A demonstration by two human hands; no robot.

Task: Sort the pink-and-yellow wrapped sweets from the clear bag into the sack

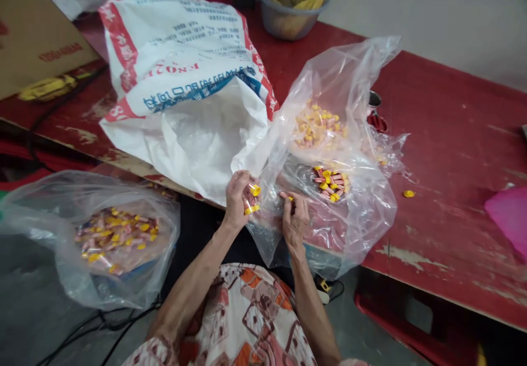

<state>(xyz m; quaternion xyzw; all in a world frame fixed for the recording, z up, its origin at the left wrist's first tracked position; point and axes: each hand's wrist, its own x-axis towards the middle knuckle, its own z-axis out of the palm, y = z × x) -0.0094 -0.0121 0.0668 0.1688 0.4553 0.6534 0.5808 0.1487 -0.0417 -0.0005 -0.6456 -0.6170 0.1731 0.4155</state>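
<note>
My left hand (236, 204) is wrapped around several small clear-and-pink tubes (251, 198) with yellow ends, near the mouth of a white woven sack (185, 91). Just to its right, my right hand (296, 224) pinches one slim pink piece (285, 195) with a yellow end. Beyond that hand a clear plastic bag (362, 190) lies opened on the red table, with a heap of the same yellow-ended pieces (330, 184) at its mouth. More of them (317, 127) show through the film. The sack gapes towards me, with a clear liner inside.
At the lower left, another clear bag (164, 234) holds many similar pieces. On the red table (453, 190) are a loose yellow cap (409, 193), a pink sheet (510, 218) and a small metal cup (374, 99). A plastic basin (288, 23) stands behind; a cardboard box (37, 31) is left.
</note>
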